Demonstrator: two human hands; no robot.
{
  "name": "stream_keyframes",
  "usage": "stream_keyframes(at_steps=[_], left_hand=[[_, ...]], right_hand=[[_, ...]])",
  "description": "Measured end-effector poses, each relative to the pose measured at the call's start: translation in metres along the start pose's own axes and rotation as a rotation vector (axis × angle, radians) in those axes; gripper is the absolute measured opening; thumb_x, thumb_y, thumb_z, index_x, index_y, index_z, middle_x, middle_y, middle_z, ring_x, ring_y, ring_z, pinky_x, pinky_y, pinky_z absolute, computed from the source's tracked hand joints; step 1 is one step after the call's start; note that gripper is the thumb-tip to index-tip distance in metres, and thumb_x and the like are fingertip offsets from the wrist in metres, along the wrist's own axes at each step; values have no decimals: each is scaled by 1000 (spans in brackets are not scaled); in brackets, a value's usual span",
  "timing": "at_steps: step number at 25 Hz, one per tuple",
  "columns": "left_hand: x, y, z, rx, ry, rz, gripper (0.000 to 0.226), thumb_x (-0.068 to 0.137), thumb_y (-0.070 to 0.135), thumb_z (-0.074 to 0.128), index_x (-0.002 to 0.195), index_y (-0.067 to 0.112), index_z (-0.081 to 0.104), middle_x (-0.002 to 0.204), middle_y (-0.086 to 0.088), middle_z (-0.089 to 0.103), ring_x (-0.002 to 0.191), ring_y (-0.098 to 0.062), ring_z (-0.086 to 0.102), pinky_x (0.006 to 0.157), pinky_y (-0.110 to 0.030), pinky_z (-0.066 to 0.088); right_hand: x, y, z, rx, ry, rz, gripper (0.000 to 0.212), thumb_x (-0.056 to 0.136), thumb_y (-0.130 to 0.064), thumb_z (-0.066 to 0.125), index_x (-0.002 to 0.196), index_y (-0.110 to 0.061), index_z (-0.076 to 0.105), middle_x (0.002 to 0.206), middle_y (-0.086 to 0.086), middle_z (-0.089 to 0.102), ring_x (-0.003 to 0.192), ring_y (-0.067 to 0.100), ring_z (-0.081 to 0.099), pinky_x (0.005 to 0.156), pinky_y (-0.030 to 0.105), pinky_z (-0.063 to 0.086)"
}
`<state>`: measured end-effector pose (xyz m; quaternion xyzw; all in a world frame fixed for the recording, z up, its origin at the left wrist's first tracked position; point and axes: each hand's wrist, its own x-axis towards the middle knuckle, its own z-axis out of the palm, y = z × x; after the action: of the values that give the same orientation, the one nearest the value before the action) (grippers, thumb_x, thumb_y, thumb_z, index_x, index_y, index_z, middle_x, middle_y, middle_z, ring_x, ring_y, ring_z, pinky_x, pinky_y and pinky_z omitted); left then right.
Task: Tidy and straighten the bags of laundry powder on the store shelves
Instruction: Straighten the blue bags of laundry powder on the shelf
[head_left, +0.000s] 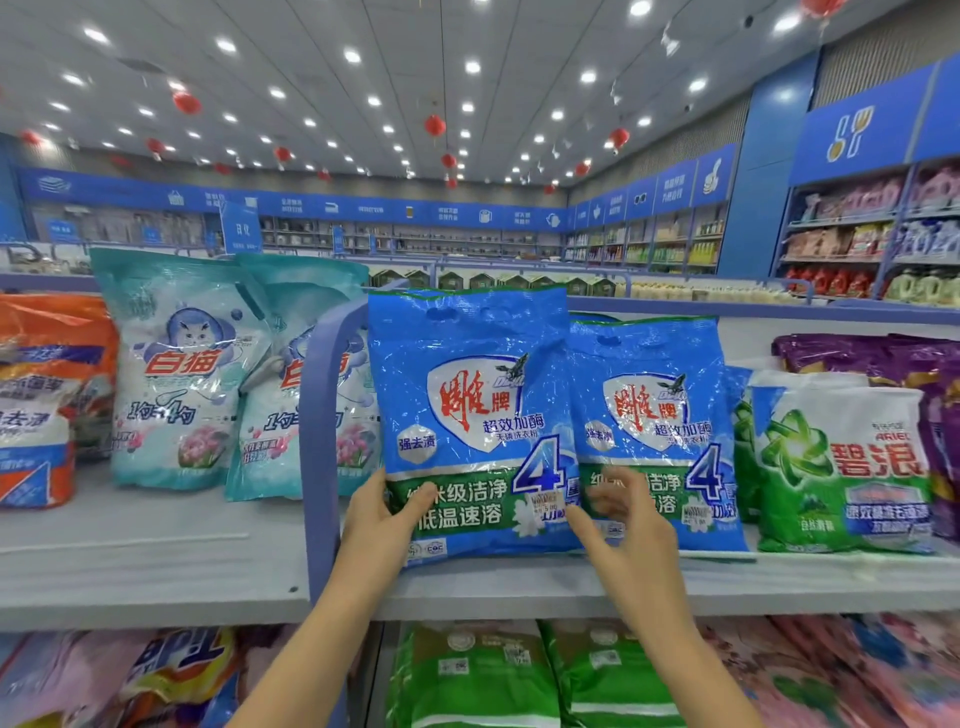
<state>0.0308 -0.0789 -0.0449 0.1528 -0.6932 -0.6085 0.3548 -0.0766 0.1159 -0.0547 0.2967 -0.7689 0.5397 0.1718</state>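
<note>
On the shelf two bags of laundry powder stand upright, the left blue bag overlapping the right blue bag. The left hand grips the left blue bag's lower left edge, thumb on its front. The right hand, fingers loosely spread and blurred, hovers where the bags' lower corners meet. A green bag stands just right of them, and teal bags stand beyond the blue divider.

A Diao bag stands on the shelf between left fingers and right fingers; second Diao bag is behind the latter.
</note>
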Motion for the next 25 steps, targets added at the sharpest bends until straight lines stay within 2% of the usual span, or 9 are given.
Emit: stream_keyframes(at_steps=[2, 4, 7, 9, 11, 15, 19, 23, 25], left_hand=[[-1, -2, 2, -9, 53, 15, 15, 88, 18, 62, 98, 28, 58, 102, 1, 67, 95, -15, 65, 79, -33, 54], [-3, -2, 2, -5, 91, 25, 13, 88, 20, 62, 96, 29, 58, 102, 1, 65, 94, -13, 64, 79, -33, 54], [-1, 1, 3, -25, 111, 50, 14, 88, 14, 61, 92, 28, 58, 93, 5, 67, 86, -7, 64, 70, -25, 53], [0, 4, 4, -38, 118, 66, 15, 88, 11, 61, 90, 26, 58, 89, 7, 68, 80, -3, 65, 64, -20, 52], [1, 7, 6, -59, 136, 87, 16, 88, 10, 61, 93, 25, 59, 88, 7, 68, 76, 0, 66, 61, -16, 53], [6, 15, 6, -58, 155, 86, 18, 89, 11, 60, 90, 29, 58, 88, 8, 67, 80, -5, 64, 69, -25, 52], [9, 14, 5, -27, 147, 66, 17, 89, 11, 60, 88, 29, 57, 88, 6, 67, 84, -8, 63, 75, -32, 52], [8, 11, 3, 24, 88, 53, 17, 88, 11, 61, 90, 28, 59, 89, 4, 68, 86, -12, 65, 75, -33, 54], [7, 6, 1, 87, 41, 51, 18, 87, 13, 62, 92, 30, 58, 92, 4, 69, 89, -12, 65, 76, -33, 54]], right_hand=[[-18, 20, 1, -324, 73, -171, 18, 79, -19, 73, 85, -25, 57, 76, -11, 59, 72, 6, 55, 66, 21, 44], [-28, 36, 8, -480, -23, -273, 16, 75, -17, 76, 81, -24, 64, 75, -12, 60, 72, 5, 52, 66, 26, 50], [-30, 36, 18, -568, -46, -365, 21, 67, -17, 81, 81, -22, 67, 75, -12, 59, 70, 5, 52, 65, 18, 42], [-27, 31, 22, -595, 4, -409, 23, 65, -17, 82, 78, -21, 64, 75, -10, 56, 68, 8, 51, 62, 19, 38], [-21, 27, 22, -611, 29, -409, 25, 61, -16, 83, 75, -21, 63, 75, -9, 58, 68, 12, 51, 60, 21, 42], [-8, 30, 29, -769, -13, -425, 32, 44, -21, 91, 64, -23, 67, 63, -10, 59, 63, 15, 51, 54, 26, 42], [-7, 41, 27, -679, -31, -472, 27, 52, -21, 90, 68, -25, 69, 66, -14, 58, 69, 11, 42, 61, 22, 32], [-12, 44, 16, -527, -27, -537, 15, 66, -20, 82, 76, -21, 71, 72, -13, 60, 74, 9, 40, 69, 25, 33], [-14, 46, 14, -467, -24, -554, 6, 72, -22, 72, 78, -20, 71, 73, -12, 59, 76, 7, 42, 70, 23, 36]])
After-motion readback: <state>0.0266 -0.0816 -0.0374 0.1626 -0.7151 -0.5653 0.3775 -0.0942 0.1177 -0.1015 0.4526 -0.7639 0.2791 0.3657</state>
